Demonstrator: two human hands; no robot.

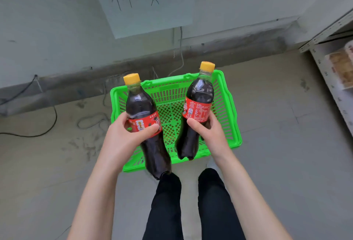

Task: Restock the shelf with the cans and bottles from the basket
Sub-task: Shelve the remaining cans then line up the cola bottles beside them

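Two bare forearms [99, 192] enter from the bottom edge of the frame, with legs in black trousers [215, 201] standing between them at bottom centre.

I note the left hand [122, 136] at centre left, clamped round the red label band of the left bottle [141, 106], thumb across the front of the label and fingers wrapped behind. The right hand [208, 132], at centre right, grips the right bottle [199, 94] at the lower edge of its label in the same manner. The hands are apart, one bottle in each.

Both bottles hold a dark drink and carry yellow caps. They lean with caps toward the top of the frame and bases toward me, and they do not touch each other.

Both are held over the green basket [172, 88], which sits on the grey floor [286, 144] at the centre of the frame. Its lattice bottom shows between the bottles. The bottle bases overlap the basket's near rim in this view; I cannot tell how high they are held.

The shelf [324, 71], of pale metal, stands at the right edge, well apart from the basket, with wrapped packets [340, 67] on it. A paper sheet [147, 0] with handwritten characters hangs on the wall at top centre. Dark cables [47, 123] trail over the floor at the left.
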